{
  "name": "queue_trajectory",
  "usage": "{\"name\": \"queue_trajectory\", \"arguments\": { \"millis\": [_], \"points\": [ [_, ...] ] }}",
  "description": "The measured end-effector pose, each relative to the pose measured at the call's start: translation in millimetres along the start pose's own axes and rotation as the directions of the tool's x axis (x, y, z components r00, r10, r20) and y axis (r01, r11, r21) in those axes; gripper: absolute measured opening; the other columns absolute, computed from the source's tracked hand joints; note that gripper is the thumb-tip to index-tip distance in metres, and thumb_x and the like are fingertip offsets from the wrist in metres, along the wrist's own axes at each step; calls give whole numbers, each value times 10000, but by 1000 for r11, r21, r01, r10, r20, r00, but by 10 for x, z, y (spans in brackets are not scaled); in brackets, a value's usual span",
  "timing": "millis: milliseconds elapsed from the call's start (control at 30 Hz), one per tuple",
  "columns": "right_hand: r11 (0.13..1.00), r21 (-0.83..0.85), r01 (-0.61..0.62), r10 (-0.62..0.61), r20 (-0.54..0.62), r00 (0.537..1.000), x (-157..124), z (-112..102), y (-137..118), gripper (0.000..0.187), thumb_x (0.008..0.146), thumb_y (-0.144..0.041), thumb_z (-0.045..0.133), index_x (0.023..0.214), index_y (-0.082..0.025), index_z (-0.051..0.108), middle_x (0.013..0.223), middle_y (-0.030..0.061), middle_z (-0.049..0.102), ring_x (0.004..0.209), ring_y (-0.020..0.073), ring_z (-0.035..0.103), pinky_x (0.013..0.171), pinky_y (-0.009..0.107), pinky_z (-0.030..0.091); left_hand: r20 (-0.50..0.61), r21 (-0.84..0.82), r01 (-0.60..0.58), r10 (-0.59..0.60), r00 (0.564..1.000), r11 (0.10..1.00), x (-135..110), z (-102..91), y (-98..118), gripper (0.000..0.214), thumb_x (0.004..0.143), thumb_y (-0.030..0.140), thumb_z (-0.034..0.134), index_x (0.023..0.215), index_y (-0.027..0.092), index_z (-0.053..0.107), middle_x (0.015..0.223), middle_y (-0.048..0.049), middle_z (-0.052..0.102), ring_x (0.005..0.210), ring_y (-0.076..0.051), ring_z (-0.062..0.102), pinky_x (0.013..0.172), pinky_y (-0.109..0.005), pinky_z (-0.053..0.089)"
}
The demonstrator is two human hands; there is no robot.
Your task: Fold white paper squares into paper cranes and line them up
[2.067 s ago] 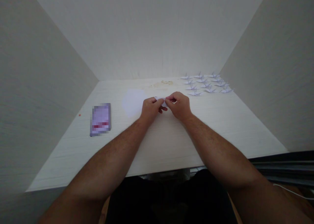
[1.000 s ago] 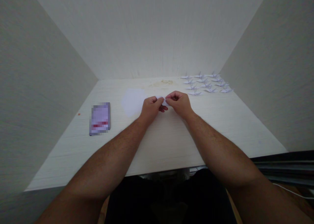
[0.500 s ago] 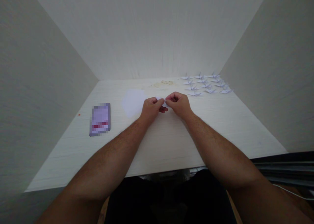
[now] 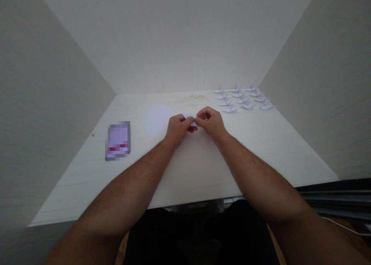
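A small piece of folded white paper (image 4: 188,116) is held between my two hands, just above the middle of the table. My left hand (image 4: 179,126) is closed on its left side, thumb on top and fingers curled beneath. From the right, my right hand (image 4: 211,122) pinches the paper between thumb and index finger. The fingers cover much of the paper, so its exact folded shape is hidden. Loose white paper sheets (image 4: 156,120) lie flat just left of my left hand. Beyond my right hand stand several white paper cranes (image 4: 243,101) in rows.
At the left of the white table (image 4: 197,172) lies a flat purple-grey object (image 4: 118,141), its face blurred out. A small red spot (image 4: 93,135) is near the left edge. Pale walls enclose the back and both sides. Yellowish stains (image 4: 193,98) mark the tabletop near the back wall.
My right thumb and fingertips have shifted slightly at the paper, and the right fingers have risen a little. Both hands keep hold of the paper. The other things stay where they were.
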State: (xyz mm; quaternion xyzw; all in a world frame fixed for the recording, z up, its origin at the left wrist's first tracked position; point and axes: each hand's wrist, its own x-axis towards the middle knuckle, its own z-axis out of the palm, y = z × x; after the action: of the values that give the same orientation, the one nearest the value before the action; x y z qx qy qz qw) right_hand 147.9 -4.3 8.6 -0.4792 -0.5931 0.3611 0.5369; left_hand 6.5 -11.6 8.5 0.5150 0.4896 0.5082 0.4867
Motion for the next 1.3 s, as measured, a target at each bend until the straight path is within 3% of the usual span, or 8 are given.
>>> {"name": "queue_trajectory", "arguments": {
  "millis": [300,500,1000,1300],
  "points": [
    [990,32,-140,138,67,988,2,2,38,231,634,-347,741,745,-188,615,608,-32,595,554,113,517,534,259,412,-53,96,-26,31,998,995,-11,-2,19,161,757,273,637,651,153,614,553,-14,627,502,-132,644,455,-202,469],
    [968,74,-240,229,129,965,2,0,32,203,645,-337,717,674,-195,575,550,-52,543,506,104,484,485,244,374,-2,200,-85,87,996,976,-52,-15,79,183,792,242,594,630,158,609,516,1,607,457,-91,554,446,-186,416],
    [998,-60,-33,38,86,996,-38,24,-34,135,684,-286,633,644,-203,535,540,-51,518,516,100,424,500,250,295,-5,147,-115,117,993,982,-11,-32,8,154,763,271,621,653,163,617,549,10,597,486,-91,540,469,-198,414],
    [996,-94,5,3,81,997,-65,44,-49,138,706,-290,620,651,-207,525,555,-52,520,530,104,435,520,257,313,-63,63,-109,112,992,992,-22,-32,34,99,692,261,650,656,174,621,535,47,521,486,-80,436,456,-199,327]
  ]
}}
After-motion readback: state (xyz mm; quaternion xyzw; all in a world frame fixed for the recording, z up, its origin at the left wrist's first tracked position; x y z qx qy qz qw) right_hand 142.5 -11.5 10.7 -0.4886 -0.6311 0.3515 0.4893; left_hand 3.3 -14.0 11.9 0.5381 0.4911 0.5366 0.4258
